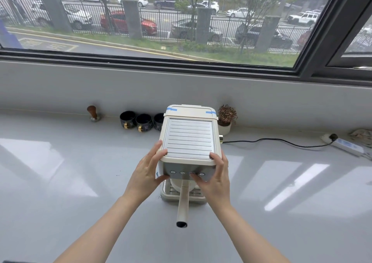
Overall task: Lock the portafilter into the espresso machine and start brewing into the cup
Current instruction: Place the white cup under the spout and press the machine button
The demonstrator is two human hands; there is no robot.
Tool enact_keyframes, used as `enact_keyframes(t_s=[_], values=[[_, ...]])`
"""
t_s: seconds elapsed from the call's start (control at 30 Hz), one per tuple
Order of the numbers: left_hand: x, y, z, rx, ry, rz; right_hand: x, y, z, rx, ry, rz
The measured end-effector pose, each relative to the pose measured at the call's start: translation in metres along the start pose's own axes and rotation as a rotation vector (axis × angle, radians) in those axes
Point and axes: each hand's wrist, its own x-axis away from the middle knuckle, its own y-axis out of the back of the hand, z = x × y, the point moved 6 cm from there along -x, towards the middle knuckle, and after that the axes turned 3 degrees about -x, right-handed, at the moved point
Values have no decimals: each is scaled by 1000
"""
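A cream espresso machine with a ribbed metal top stands in the middle of the grey counter. The portafilter's long cream handle sticks out straight toward me from under the front panel. A pale cup is partly visible beneath it on the drip tray. My left hand clasps the machine's front left corner. My right hand holds the front right corner, its thumb on the third round button of the panel.
Three black cups with gold handles and a wooden-handled tamper stand at the back left by the sill. A small potted plant sits right of the machine. A black cord runs to a white power strip.
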Motion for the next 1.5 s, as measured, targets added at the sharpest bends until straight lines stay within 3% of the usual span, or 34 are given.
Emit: enact_keyframes(t_s=[0.93,1.5], values=[[3,-2,0,54,51,-15,2,-1,0,-21,-18,-9],[2,1,-2,23,73,-18,-2,5,7,93,32,21]])
